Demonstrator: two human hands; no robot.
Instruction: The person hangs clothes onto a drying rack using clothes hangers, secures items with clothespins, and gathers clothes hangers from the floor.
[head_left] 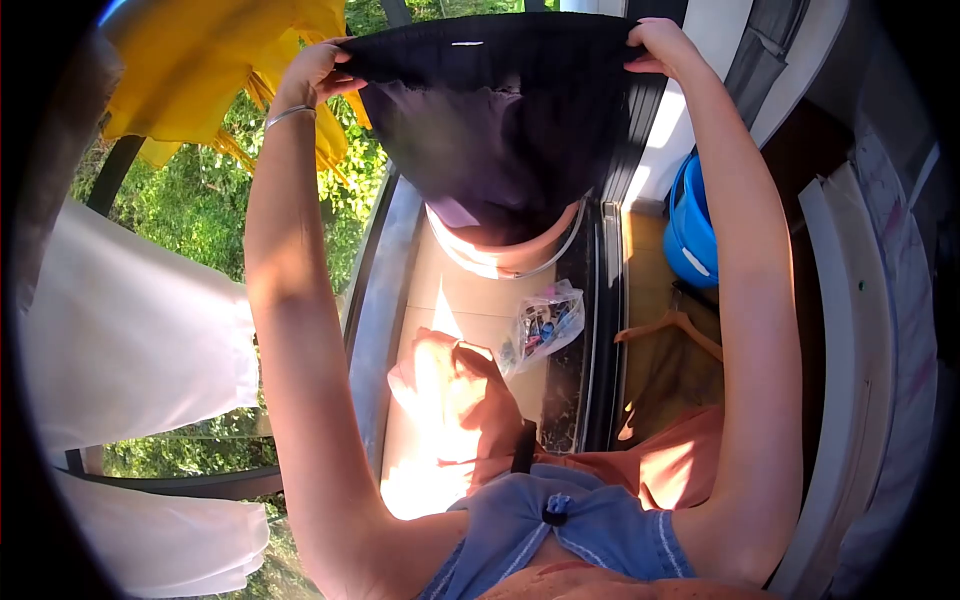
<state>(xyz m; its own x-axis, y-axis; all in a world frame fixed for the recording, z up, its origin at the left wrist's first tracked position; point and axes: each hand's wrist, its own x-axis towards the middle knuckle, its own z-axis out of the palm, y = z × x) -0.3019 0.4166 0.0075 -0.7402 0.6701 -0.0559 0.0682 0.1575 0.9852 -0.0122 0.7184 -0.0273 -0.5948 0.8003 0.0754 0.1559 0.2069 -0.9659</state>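
A dark, partly see-through garment (500,130) is stretched wide between my raised hands, its thick black band along the top and a small white tag on it. My left hand (322,72) pinches the band's left end. At the right end, my right hand (660,48) grips the same band between thumb and fingers. The cloth hangs down in front of a pale pink bucket (510,256) on the floor and hides most of it. What exact kind of garment it is, I cannot tell.
Yellow cloth (200,70) and white cloth (140,330) hang at the left, before greenery. A clear bag of clothes pegs (548,325) lies on the floor. To the right are a blue bucket (690,230), a wooden hanger (672,325) and a dark door track (600,350).
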